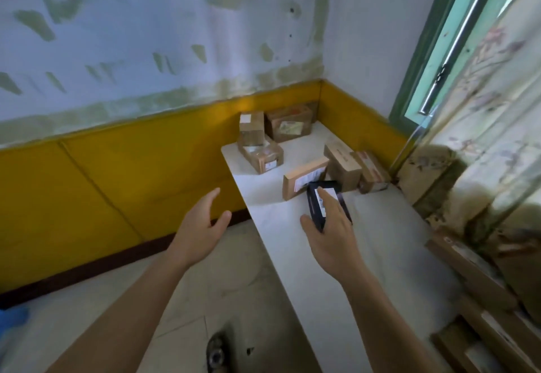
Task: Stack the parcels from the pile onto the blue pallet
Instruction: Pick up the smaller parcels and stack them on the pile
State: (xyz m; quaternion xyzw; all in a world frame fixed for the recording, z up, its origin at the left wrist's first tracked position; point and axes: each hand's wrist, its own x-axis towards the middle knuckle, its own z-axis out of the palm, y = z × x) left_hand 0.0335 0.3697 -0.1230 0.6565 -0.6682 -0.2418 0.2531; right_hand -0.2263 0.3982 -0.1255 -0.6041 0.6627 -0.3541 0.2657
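Parcels sit on a white table (pixel 380 255) pushed into a room corner. Nearest the person is a small black parcel (pixel 328 204) with a white label, lying flat near the table's middle. The right hand (pixel 328 226) lies over it — thumb against its near left side, fingers along its top and far edge, closed on the parcel in what looks like a grasp, though the fingertips are partly hidden. The left hand (pixel 202 223) hovers over the floor to the left of the table, fingers spread and holding nothing.

Touching or nearly touching the black parcel's far end is a flat brown parcel (pixel 304 180), tilted on edge and leaning toward a taller brown box (pixel 342 164) beside it. Another brown box (pixel 371 172) stands just right of that. Three more brown parcels (pixel 263 141) cluster at the table's far end. Cardboard boxes (pixel 474 284) are stacked along the right, under a curtain.

The blue pallet is not clearly in view — only a blue patch (pixel 14 315) shows at the far left edge of the floor.

Likely risks: lifting the black parcel could knock the tilted flat parcel so it topples. A one-handed grip across a smooth parcel may slip during the carry.
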